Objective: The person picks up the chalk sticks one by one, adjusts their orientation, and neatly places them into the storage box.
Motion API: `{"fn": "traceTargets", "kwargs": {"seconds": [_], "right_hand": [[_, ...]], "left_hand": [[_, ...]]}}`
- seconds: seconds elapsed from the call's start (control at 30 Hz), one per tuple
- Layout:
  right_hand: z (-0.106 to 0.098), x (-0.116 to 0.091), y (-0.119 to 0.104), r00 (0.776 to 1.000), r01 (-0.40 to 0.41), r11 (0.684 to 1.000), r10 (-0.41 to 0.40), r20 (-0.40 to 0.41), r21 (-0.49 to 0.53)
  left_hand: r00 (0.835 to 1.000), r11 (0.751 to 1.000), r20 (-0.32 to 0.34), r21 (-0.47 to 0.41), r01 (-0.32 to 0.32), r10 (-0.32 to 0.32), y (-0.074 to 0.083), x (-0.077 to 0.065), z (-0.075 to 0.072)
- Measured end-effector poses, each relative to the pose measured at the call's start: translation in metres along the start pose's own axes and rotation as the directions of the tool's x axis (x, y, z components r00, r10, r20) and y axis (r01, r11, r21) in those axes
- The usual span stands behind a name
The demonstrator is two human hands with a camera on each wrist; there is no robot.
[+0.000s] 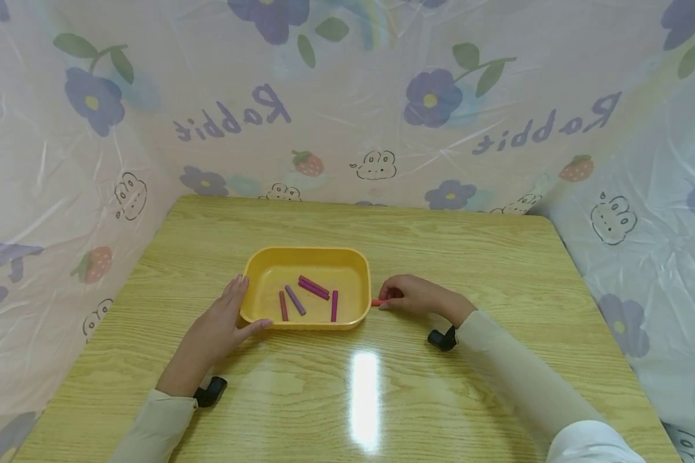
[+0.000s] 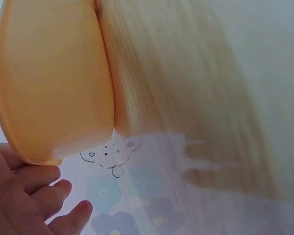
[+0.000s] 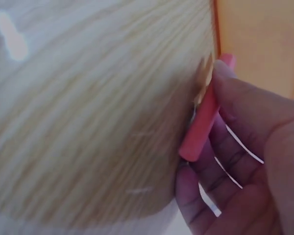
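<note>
A yellow plastic tray [image 1: 307, 326] stands on the wooden table. Several short red, purple and magenta sticks, like bare crayons, lie loose on its bottom, among them a purple one [image 1: 295, 300] and an upright-lying magenta one [image 1: 334, 306]. My left hand [image 1: 214, 328] rests against the tray's left front corner, fingers along the left side and thumb stretched at the front rim. Just outside the right wall, my right hand [image 1: 414, 294] pinches a red crayon-like stick [image 3: 202, 125] between thumb and fingers. The stick's far end is right at the tray wall, close over the tabletop.
The light wooden table [image 1: 469, 257] has rounded far corners. A printed curtain [image 1: 347, 96] with flowers and rabbits encloses the back and sides. A black wrist mount [image 1: 211, 392] sits at my left wrist, another mount [image 1: 442, 339] at my right. A bright light reflection [image 1: 365, 399] falls on the table's front.
</note>
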State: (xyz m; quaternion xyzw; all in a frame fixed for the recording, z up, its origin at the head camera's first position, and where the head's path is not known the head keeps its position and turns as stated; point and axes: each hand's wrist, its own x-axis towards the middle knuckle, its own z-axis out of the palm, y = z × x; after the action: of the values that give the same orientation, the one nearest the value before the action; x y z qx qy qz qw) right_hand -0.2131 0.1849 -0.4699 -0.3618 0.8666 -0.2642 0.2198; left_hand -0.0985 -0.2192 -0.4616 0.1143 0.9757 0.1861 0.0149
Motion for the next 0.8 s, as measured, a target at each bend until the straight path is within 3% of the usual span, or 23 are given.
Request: {"fn": "traceTargets", "kwargs": {"seconds": [0.13,0.6,0.8], "right_hand": [[-0.002,-0.003,0.002,0.999,-0.042,0.999,0.043,-0.018,0.026],[-0.008,-0.01,0.009,0.99,-0.076,0.979,0.096,-0.101,0.19],[-0.008,-0.01,0.014,0.986,-0.059,0.946,0.105,-0.127,0.32]], "left_hand": [[1.0,1.0,0.003,-0.001,0.003,-0.003,0.0,0.0,0.0],[1.0,1.0,-0.002,-0.001,-0.007,0.007,0.0,0.0,0.0],[1.0,1.0,0.006,0.002,-0.001,0.001,0.0,0.0,0.001]]}}
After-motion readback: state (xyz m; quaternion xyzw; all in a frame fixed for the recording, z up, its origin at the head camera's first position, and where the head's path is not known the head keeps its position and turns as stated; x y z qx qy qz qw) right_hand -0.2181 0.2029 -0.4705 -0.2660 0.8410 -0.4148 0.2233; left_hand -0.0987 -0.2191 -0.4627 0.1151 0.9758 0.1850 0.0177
